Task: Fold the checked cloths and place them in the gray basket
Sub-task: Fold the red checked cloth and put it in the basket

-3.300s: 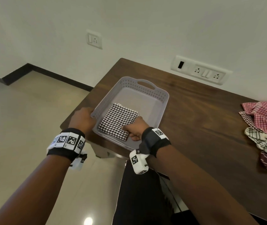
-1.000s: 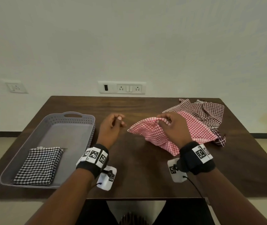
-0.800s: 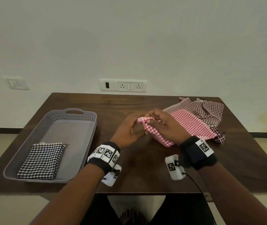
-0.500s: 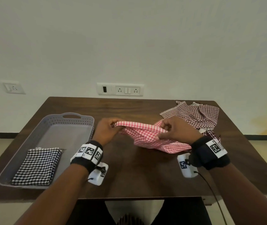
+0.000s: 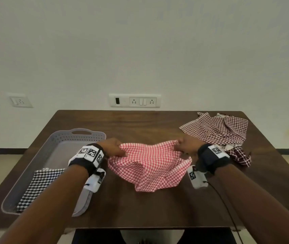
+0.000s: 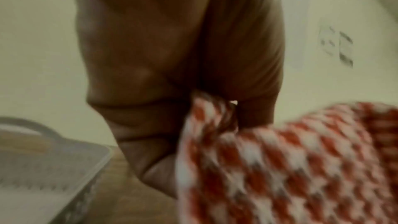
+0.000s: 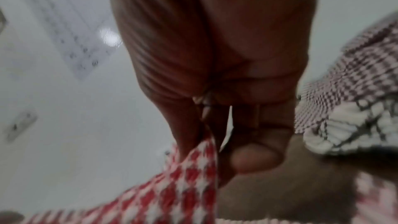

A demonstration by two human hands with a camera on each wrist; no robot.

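Note:
A red-and-white checked cloth (image 5: 149, 166) hangs stretched between my hands over the middle of the table, its lower part drooping toward me. My left hand (image 5: 113, 149) pinches its left corner (image 6: 206, 108). My right hand (image 5: 184, 147) pinches the right corner (image 7: 204, 144). The gray basket (image 5: 34, 159) stands at the left with a folded black-and-white checked cloth (image 5: 40, 185) in its near end. A pile of unfolded checked cloths (image 5: 219, 131) in maroon and white lies at the back right.
The dark wooden table (image 5: 149, 208) ends at a white wall with a socket panel (image 5: 134, 100). A second socket (image 5: 19, 101) is on the wall to the left. Bare tabletop shows in front of the held cloth.
My left hand joined the right on the red cloth, then both hands drew apart sideways, spreading the cloth between them and lifting it off the pile.

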